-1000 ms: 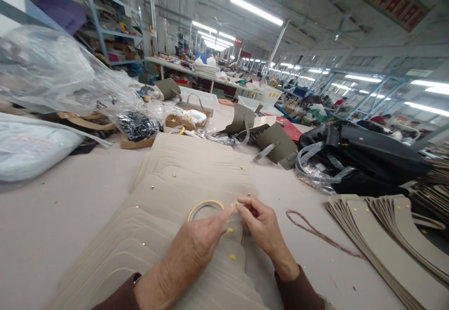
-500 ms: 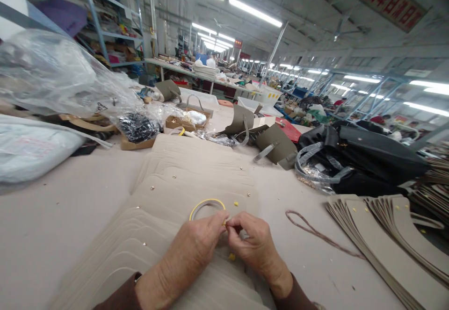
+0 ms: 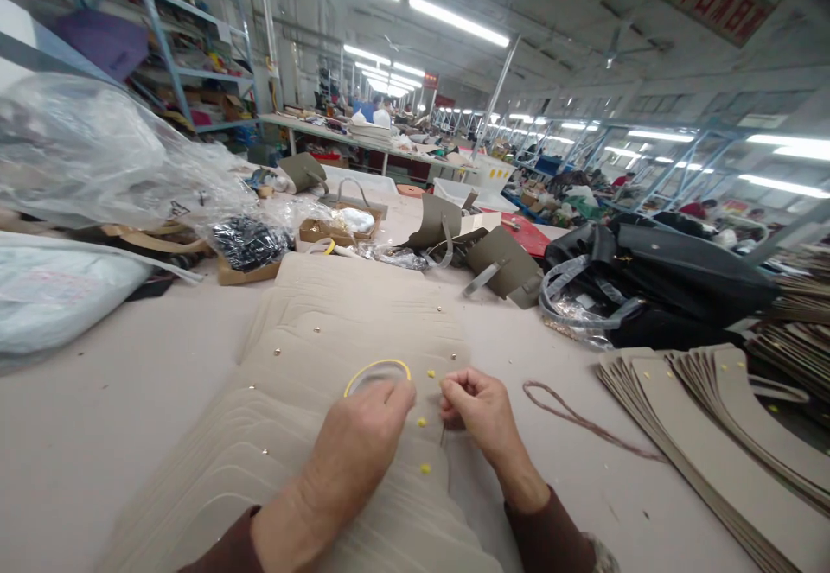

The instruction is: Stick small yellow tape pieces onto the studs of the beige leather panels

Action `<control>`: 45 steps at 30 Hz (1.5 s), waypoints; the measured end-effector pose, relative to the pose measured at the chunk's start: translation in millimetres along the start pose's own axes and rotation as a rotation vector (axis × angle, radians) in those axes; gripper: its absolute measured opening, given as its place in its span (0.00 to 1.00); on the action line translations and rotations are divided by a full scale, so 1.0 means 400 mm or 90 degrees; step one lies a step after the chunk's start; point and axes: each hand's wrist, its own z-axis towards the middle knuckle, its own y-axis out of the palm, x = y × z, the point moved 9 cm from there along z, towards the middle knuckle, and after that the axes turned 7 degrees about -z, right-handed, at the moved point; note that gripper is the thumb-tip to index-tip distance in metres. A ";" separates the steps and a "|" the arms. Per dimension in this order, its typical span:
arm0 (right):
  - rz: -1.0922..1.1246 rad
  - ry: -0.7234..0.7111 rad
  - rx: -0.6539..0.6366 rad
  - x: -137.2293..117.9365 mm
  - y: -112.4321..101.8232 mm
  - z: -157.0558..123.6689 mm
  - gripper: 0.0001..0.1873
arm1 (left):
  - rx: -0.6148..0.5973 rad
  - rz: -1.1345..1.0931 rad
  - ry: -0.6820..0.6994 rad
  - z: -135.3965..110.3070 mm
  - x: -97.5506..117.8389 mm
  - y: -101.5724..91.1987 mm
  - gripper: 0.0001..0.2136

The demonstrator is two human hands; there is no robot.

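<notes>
At lower centre, the yellow-edged roll [image 3: 382,363], gripped by the left hand [image 3: 367,426], is best kept steady. The right hand [image 3: 478,404] is pinched, contents unclear.

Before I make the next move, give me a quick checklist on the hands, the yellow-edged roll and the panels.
1. Roll secured: ok. The left hand grips the yellow-edged roll above the panels.
2. Right hand free of material: cannot tell. Its fingertips are close together, and anything between them is too small to see.
3. Hands apart: ok. There is a gap between them.
4. Yellow pieces visible: ok. Three show along the right side of the beige panels.
5. Panel edges flush: not ok. They overlap in staggered layers.
6. Brown cord apart from the hands: ok. It lies on the table, right of the right hand.
</notes>
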 end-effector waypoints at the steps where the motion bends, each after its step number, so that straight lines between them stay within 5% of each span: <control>1: -0.014 -0.009 0.001 0.006 -0.007 0.007 0.14 | -0.033 0.022 -0.022 0.011 -0.014 0.009 0.09; 6: -0.072 -0.043 -0.035 0.019 0.004 0.020 0.15 | -0.176 0.050 -0.013 0.048 -0.035 0.071 0.09; 16: -0.043 0.042 -0.093 0.039 0.001 0.017 0.15 | -0.168 -0.073 -0.004 0.047 -0.044 0.084 0.08; 24: -0.096 0.118 -0.201 0.076 0.023 -0.019 0.12 | -0.261 -0.078 0.058 -0.006 -0.009 0.085 0.08; 45: -0.314 -0.055 -0.249 0.003 0.056 -0.067 0.08 | -0.312 -0.076 0.068 -0.020 0.005 0.079 0.11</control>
